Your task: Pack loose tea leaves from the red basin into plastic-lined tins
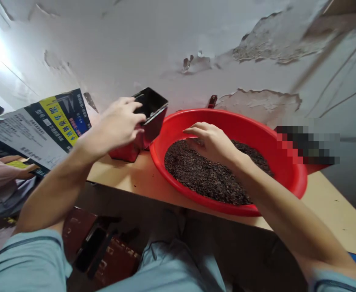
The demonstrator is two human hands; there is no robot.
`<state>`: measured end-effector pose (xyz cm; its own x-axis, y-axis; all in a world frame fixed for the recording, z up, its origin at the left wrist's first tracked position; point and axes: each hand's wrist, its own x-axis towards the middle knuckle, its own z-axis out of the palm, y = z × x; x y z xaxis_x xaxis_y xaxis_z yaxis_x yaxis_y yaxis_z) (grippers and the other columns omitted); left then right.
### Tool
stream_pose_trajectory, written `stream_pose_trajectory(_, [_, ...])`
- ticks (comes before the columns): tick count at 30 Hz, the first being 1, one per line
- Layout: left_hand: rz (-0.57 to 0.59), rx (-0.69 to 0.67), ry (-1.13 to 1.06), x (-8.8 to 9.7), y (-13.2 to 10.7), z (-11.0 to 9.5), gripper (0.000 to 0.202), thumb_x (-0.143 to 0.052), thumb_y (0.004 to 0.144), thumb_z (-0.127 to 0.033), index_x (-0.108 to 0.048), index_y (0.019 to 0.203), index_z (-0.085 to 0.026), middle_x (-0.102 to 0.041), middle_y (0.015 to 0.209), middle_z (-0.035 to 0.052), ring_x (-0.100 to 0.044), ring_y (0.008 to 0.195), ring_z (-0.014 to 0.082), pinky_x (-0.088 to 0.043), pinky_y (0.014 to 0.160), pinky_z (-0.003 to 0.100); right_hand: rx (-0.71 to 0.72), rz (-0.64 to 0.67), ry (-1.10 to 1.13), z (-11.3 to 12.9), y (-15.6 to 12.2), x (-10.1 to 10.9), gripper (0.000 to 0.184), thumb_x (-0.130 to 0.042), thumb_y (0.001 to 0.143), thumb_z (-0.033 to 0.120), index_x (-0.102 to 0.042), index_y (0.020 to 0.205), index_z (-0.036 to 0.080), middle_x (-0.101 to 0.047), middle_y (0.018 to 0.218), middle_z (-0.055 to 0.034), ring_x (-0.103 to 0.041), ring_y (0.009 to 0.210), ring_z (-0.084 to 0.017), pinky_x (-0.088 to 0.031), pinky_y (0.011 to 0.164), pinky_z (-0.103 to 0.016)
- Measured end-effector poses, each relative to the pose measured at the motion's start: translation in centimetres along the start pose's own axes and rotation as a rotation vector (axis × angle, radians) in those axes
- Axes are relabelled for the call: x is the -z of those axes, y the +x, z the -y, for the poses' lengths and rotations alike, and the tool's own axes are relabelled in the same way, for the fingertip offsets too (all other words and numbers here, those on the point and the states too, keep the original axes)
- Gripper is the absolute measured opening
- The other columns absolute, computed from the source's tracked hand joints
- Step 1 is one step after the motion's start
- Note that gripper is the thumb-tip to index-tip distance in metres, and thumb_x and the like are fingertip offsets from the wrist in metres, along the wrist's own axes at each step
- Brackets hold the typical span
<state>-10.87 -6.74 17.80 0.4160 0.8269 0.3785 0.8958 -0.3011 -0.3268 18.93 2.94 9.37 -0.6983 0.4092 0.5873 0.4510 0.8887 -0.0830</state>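
Observation:
My left hand (118,121) is at the near left side of an open red tin (155,129) with a dark inside. Its fingers are spread and slightly curled by the tin's rim; whether they touch it I cannot tell. Another red tin (126,151) stands below that hand, partly hidden. My right hand (212,142) hovers over a large red basin (178,186), its fingers stretched out and a little bent, with nothing seen in them. Dark, dry loose bits that look like tea leaves (208,178) cover the basin's bottom.
The basin and tins rest on a pale wooden table (119,174). A printed cardboard box (44,125) stands at the left, near another person's hand (25,172). Dark red boxes (113,261) lie below the table. Behind is a wall (171,40) with peeling plaster.

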Motion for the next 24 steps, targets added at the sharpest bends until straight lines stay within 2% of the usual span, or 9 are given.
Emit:
stream_pose_trajectory(2, [-0.029,-0.107,-0.01,-0.9,2.5,-3.1,0.025,-0.063,0.092,-0.019,-0.08,0.11,-0.016,-0.066,0.144,0.0135,-0.05,0.149,0.0374,-0.045,0.123,0.055,-0.037,-0.107,-0.02,0.0,-0.4,1.2,0.031,-0.051,0.105,0.028,-0.077,0.119,0.02,-0.077,0.116,-0.0135,-0.069,0.106,-0.029,-0.056,0.093,-0.046])
stream_pose_trajectory(5, [-0.072,-0.244,-0.082,-4.6,5.8,-8.6,0.027,-0.068,0.086,-0.011,-0.081,0.111,-0.013,-0.064,0.146,0.0205,-0.052,0.147,0.0409,-0.046,0.123,0.059,-0.138,-0.216,-0.052,-1.1,-2.1,2.2,0.03,-0.049,0.104,0.026,-0.078,0.115,0.024,-0.076,0.115,-0.012,-0.067,0.108,-0.028,-0.056,0.097,-0.048])
stream_pose_trajectory(8, [-0.131,-0.356,-0.156,-9.0,7.6,-13.1,0.027,-0.071,0.086,-0.01,-0.08,0.111,-0.012,-0.064,0.147,0.0242,-0.054,0.147,0.043,-0.046,0.122,0.063,-0.225,-0.185,-0.088,-3.5,-4.7,1.6,0.028,-0.052,0.102,0.024,-0.079,0.11,0.023,-0.077,0.112,-0.0133,-0.067,0.107,-0.03,-0.057,0.098,-0.052])
stream_pose_trajectory(10, [-0.157,-0.416,-0.2,-11.3,8.3,-15.0,0.024,-0.07,0.088,-0.009,-0.08,0.109,-0.012,-0.062,0.149,0.0257,-0.054,0.147,0.0437,-0.045,0.123,0.065,-0.271,-0.118,-0.091,-5.1,-6.3,0.7,0.028,-0.054,0.1,0.023,-0.078,0.115,0.021,-0.076,0.119,-0.0145,-0.068,0.11,-0.031,-0.057,0.101,-0.052])
stream_pose_trajectory(15, [-0.194,-0.465,-0.359,-14.3,8.5,-16.1,0.024,-0.065,0.089,-0.003,-0.076,0.106,-0.016,-0.053,0.159,0.0214,-0.044,0.157,0.0408,-0.039,0.128,0.069,-0.353,0.029,-0.094,-6.5,-7.5,-0.3,0.048,-0.059,0.096,0.017,-0.063,0.143,0.013,-0.064,0.145,-0.0204,-0.066,0.125,-0.033,-0.055,0.106,-0.048])
stream_pose_trajectory(17, [-0.205,-0.412,-0.465,-15.2,8.2,-15.9,0.022,-0.066,0.088,-0.004,-0.073,0.105,-0.016,-0.039,0.169,0.0202,-0.03,0.163,0.0432,-0.037,0.129,0.07,-0.389,0.108,-0.141,-6.2,-6.8,0.0,0.051,-0.063,0.094,0.017,-0.062,0.145,0.013,-0.064,0.141,-0.0199,-0.07,0.115,-0.032,-0.058,0.097,-0.044])
stream_pose_trajectory(19, [-0.216,-0.318,-0.59,-16.2,8.0,-15.8,0.027,-0.072,0.087,-0.01,-0.067,0.113,-0.016,-0.023,0.176,0.0223,-0.018,0.166,0.0459,-0.037,0.128,0.071,-0.423,0.205,-0.199,-5.9,-5.7,0.5,0.047,-0.066,0.092,0.016,-0.068,0.139,0.015,-0.065,0.133,-0.0174,-0.072,0.101,-0.029,-0.058,0.086,-0.039])
stream_pose_trajectory(21, [-0.24,-0.218,-0.708,-17.2,7.9,-15.7,0.055,-0.081,0.085,-0.021,-0.054,0.133,-0.016,-0.018,0.175,0.0276,-0.019,0.166,0.0459,-0.038,0.128,0.068,-0.433,0.271,-0.23,-5.8,-4.9,1.0,0.037,-0.066,0.091,0.012,-0.076,0.127,0.017,-0.065,0.128,-0.0152,-0.071,0.093,-0.024,-0.056,0.08,-0.035])
stream_pose_trajectory(24, [-0.275,-0.124,-0.815,-18.2,8.1,-15.4,0.097,-0.086,0.081,-0.031,-0.025,0.155,-0.019,-0.033,0.165,0.029,-0.037,0.16,0.0407,-0.04,0.128,0.063,-0.405,0.245,-0.173,-6.2,-4.3,2.0,0.025,-0.067,0.089,0.011,-0.081,0.108,0.019,-0.071,0.121,-0.0114,-0.07,0.094,-0.023,-0.054,0.082,-0.034])
